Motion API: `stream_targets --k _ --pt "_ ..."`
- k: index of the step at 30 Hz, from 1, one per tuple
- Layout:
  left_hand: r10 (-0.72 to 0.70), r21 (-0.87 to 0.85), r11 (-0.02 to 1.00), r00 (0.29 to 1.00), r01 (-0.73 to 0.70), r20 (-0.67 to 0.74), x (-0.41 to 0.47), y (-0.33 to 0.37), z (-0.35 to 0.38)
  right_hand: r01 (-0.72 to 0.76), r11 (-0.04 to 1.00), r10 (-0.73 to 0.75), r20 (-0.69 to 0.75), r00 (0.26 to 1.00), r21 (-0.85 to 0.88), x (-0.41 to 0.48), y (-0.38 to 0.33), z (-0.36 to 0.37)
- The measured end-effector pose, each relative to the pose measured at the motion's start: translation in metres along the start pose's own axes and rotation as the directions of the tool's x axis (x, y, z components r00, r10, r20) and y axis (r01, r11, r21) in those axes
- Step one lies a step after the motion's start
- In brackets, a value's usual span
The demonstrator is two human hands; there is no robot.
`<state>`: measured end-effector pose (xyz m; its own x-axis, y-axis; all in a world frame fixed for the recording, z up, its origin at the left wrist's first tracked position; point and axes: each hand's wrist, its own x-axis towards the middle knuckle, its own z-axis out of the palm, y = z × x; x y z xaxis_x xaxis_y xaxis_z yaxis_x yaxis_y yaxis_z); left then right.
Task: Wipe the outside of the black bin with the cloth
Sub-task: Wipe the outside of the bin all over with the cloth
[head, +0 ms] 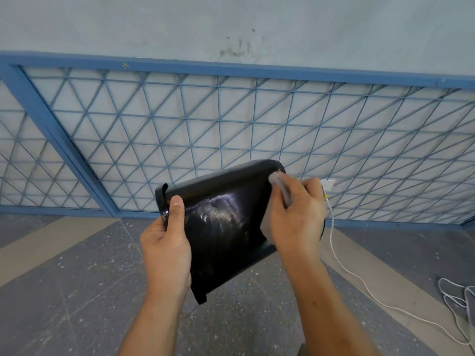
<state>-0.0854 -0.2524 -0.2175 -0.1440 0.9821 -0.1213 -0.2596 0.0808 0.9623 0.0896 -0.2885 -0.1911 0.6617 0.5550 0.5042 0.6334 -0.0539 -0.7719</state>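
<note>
The black bin [223, 227] is held up in the air, tipped on its side, its glossy outer wall facing me with streaky wet marks. My left hand [165, 245] grips its rim on the left, thumb over the edge. My right hand [295, 214] presses a grey cloth [279, 186] against the bin's right side near the base corner. Most of the cloth is hidden under my fingers. The bin's inside is out of sight.
A blue metal grille [231, 129] over pale panels runs along the wall ahead. A white cable [359, 281] trails from a wall socket [327, 185] down across the speckled grey floor to a coil at the right edge.
</note>
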Motion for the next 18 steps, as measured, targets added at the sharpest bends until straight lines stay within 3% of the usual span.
stream_targets --k 6,10,13,16,18 --pt "0.010 0.053 0.999 1.000 -0.010 0.012 -0.005 -0.003 0.006 0.135 0.991 -0.135 0.100 0.986 0.009 -0.022 -0.011 0.007" --pt "0.023 0.072 0.997 1.000 -0.023 0.008 -0.001 -0.004 0.003 -0.018 1.000 0.018 -0.046 0.999 -0.013 0.005 0.012 -0.007" --pt "0.036 0.074 0.997 0.999 -0.038 0.023 -0.001 -0.005 0.004 -0.065 0.998 0.065 -0.035 0.997 -0.016 -0.005 0.017 -0.009" --pt "0.045 0.056 0.997 0.999 -0.047 0.026 -0.002 -0.004 0.008 0.109 0.994 -0.109 0.054 0.993 0.008 -0.019 -0.002 0.007" --pt "0.036 0.053 0.998 0.999 -0.035 -0.003 -0.004 -0.003 0.010 0.226 0.971 -0.237 0.200 0.951 0.074 -0.032 -0.018 0.015"
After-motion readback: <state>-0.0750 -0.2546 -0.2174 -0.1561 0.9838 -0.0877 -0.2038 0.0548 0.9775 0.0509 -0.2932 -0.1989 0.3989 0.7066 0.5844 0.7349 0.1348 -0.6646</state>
